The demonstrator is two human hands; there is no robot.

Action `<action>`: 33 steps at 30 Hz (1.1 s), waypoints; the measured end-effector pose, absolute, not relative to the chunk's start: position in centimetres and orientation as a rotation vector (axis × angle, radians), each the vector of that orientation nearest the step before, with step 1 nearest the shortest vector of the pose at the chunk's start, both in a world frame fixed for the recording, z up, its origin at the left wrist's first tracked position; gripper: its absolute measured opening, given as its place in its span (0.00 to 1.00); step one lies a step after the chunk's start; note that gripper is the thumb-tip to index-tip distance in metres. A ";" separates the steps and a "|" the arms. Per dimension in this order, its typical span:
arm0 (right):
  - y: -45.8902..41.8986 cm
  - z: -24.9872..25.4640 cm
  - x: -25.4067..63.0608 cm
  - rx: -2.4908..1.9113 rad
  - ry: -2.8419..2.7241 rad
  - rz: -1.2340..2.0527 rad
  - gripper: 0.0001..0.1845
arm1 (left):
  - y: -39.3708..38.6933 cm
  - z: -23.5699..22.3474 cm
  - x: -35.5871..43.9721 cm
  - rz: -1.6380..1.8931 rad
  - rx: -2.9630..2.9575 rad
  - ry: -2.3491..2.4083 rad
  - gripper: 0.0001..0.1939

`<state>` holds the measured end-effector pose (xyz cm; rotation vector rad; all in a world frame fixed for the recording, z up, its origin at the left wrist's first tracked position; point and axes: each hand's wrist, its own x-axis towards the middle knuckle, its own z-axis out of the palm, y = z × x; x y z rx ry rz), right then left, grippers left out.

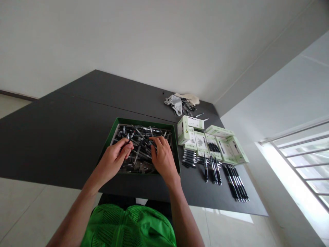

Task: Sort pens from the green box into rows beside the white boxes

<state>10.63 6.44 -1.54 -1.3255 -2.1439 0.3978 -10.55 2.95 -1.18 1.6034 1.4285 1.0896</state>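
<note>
A green-rimmed box holds a jumble of black and clear pens and pen parts. Over its left half, my left hand is closed, thumb against bent fingers, on a slim dark pen part that sticks up past the fingertips. My right hand reaches over the right half with thumb and fingers curled down among the pens. Whatever lies between its fingertips is too small and partly hidden to make out.
Pale green cartons stand right of the box, some open. Pens lie in rows before them, including a bundle near the right edge of the dark table. Cloth gloves and loose pens lie by the wall.
</note>
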 end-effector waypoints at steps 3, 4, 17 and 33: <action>6.4 -1.8 10.7 -1.357 -2.125 0.341 0.19 | 2.9 -1.3 -10.6 1.095 1.607 1.411 0.20; 6.4 -2.0 10.7 -1.367 -2.126 0.315 0.20 | 2.9 -1.3 -10.6 1.095 1.605 1.408 0.20; 6.5 -2.6 10.7 -1.398 -2.134 0.280 0.23 | 2.9 -1.3 -10.7 1.093 1.605 1.417 0.19; 6.5 -2.7 10.4 -1.621 -2.219 0.269 0.24 | 3.0 -1.4 -10.6 1.078 1.593 1.421 0.20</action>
